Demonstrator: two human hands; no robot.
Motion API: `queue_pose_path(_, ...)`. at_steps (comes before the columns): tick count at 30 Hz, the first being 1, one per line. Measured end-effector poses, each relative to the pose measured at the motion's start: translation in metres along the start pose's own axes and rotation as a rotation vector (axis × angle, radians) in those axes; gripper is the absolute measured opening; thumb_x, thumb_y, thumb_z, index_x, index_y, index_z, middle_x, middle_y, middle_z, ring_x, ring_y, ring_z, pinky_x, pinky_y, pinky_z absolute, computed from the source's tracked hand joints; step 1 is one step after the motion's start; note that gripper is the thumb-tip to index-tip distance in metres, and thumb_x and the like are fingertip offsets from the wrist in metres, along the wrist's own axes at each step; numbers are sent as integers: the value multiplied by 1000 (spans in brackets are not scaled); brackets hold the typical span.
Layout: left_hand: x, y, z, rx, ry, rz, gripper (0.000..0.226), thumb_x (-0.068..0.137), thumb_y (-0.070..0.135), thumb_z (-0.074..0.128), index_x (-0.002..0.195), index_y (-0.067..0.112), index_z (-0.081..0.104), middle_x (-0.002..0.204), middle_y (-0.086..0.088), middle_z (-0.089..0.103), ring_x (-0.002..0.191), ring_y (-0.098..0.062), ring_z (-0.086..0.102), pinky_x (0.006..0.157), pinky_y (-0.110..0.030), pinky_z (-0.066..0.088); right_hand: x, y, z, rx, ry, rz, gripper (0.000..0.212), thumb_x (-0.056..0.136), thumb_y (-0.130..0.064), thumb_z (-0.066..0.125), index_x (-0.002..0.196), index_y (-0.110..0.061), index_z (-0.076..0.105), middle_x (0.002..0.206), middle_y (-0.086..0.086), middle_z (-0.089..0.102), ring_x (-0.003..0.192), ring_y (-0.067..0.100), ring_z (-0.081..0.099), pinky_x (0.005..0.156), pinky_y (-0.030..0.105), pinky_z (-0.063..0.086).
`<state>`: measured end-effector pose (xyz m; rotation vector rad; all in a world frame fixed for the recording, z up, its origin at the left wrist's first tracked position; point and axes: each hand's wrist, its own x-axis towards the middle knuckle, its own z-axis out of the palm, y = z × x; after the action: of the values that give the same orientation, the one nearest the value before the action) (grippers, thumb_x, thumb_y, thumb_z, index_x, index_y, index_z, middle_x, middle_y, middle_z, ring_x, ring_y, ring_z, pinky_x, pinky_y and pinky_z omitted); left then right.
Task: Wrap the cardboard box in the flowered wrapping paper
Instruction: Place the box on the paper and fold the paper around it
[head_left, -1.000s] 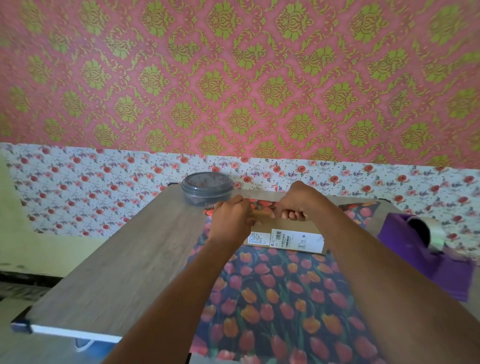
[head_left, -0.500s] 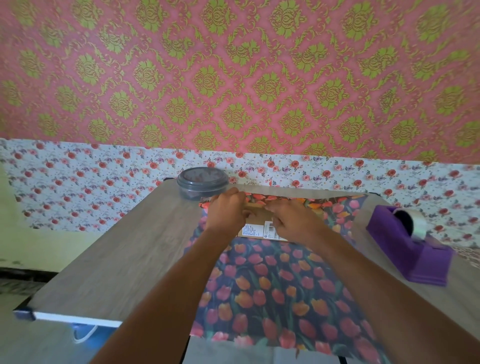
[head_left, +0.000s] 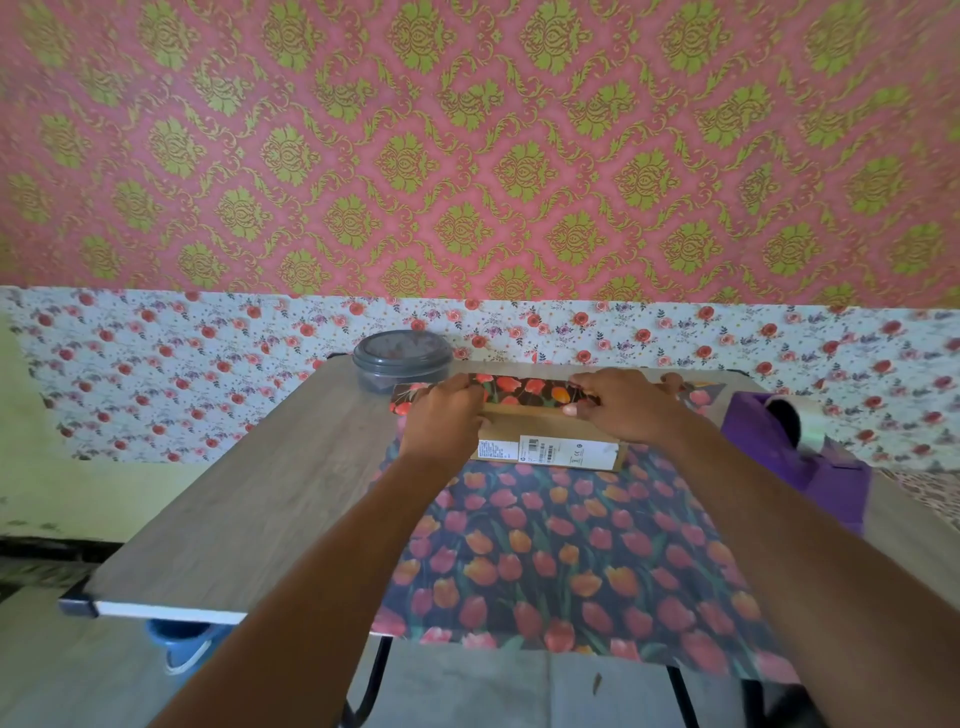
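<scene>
A flat cardboard box (head_left: 550, 441) with white barcode labels lies on the flowered wrapping paper (head_left: 561, 551), a dark sheet printed with red and orange tulips. The paper's far edge (head_left: 524, 391) is folded up over the box's far side. My left hand (head_left: 447, 415) grips that folded edge at its left end. My right hand (head_left: 623, 410) pinches the same edge further right, thumb on the box top. The paper's near edge hangs past the table front.
A grey lidded round container (head_left: 402, 358) stands at the table's far left, just behind my left hand. A purple tape dispenser (head_left: 795, 457) sits at the right. The wooden table (head_left: 249, 499) ends against a flowered wall. A blue object (head_left: 176, 636) lies below the table.
The paper's far edge has come up and over the box's far side. My hands have spread apart along that fold, the right one moving rightward.
</scene>
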<state>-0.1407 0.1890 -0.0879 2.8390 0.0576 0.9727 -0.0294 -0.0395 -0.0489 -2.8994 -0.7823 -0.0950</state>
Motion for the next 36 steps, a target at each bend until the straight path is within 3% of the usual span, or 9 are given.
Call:
queue_pose_path(3, -4, 2, -3, 12, -3, 0, 9, 85, 14, 76, 91, 9, 71, 97, -5, 65, 82, -30, 67, 70, -39, 56, -9, 5, -11, 14, -60, 0, 67, 98, -65, 50, 158, -43, 29, 166, 0, 33, 153, 28, 27, 117, 65, 12)
queue_pose_path(7, -8, 8, -8, 31, 12, 0, 9, 82, 12, 74, 89, 9, 69, 94, -5, 62, 81, -30, 65, 69, -39, 54, -11, 6, -20, -42, -55, -25, 82, 92, -64, 62, 160, -33, 28, 157, 2, 45, 147, 30, 36, 116, 61, 18)
queue_pose_path(10, -19, 11, -8, 95, 56, 36, 24, 74, 24, 78, 89, 10, 66, 95, -2, 60, 86, -29, 63, 77, -43, 51, -10, 5, -21, -8, -20, -66, 72, 78, -60, 80, 136, -27, 54, 121, -2, 61, 124, 28, 53, 107, 56, 31)
queue_pose_path(14, -37, 9, -11, 88, 179, 128, 39, 81, 48, 76, 87, 11, 64, 89, -3, 60, 80, -27, 62, 76, -41, 51, -17, 2, -13, 107, -47, -81, 64, 66, -47, 93, 104, -30, 44, 98, -7, 56, 94, 17, 50, 97, 51, 30)
queue_pose_path(17, -43, 5, -15, 73, 206, 167, 35, 85, 44, 76, 86, 11, 66, 90, -5, 61, 79, -29, 63, 76, -41, 52, -23, -1, -9, 112, -38, -83, 67, 66, -44, 93, 106, -30, 41, 101, -2, 54, 100, 25, 48, 95, 50, 33)
queue_pose_path(21, -52, 0, -14, 94, 271, 358, 22, 83, 23, 81, 73, 6, 72, 86, -9, 62, 76, -31, 61, 70, -40, 49, -33, 0, -5, 124, -13, -99, 67, 66, -48, 92, 111, -35, 46, 111, -1, 60, 108, 25, 47, 88, 43, 28)
queue_pose_path(27, -64, -7, -14, 208, 119, 613, 17, 83, 13, 77, 68, 5, 70, 86, -8, 63, 74, -26, 61, 67, -41, 54, -39, 1, 2, 122, 34, -70, 64, 66, -50, 90, 110, -46, 43, 117, -4, 62, 116, 24, 47, 80, 39, 18)
queue_pose_path(32, -69, 3, -15, -41, 258, 324, 17, 87, 18, 76, 77, 6, 67, 83, -7, 62, 70, -26, 59, 65, -41, 52, -38, 0, 7, 130, 43, -55, 68, 63, -49, 93, 112, -46, 45, 120, -2, 63, 121, 27, 47, 80, 40, 17)
queue_pose_path(36, -47, 15, -11, 103, 197, 186, 39, 93, 43, 67, 122, 17, 63, 131, -3, 60, 119, -24, 56, 98, -46, 42, -36, 2, 6, 126, 44, -50, 76, 67, -50, 91, 131, -38, 52, 125, 2, 63, 127, 29, 45, 84, 40, 19)
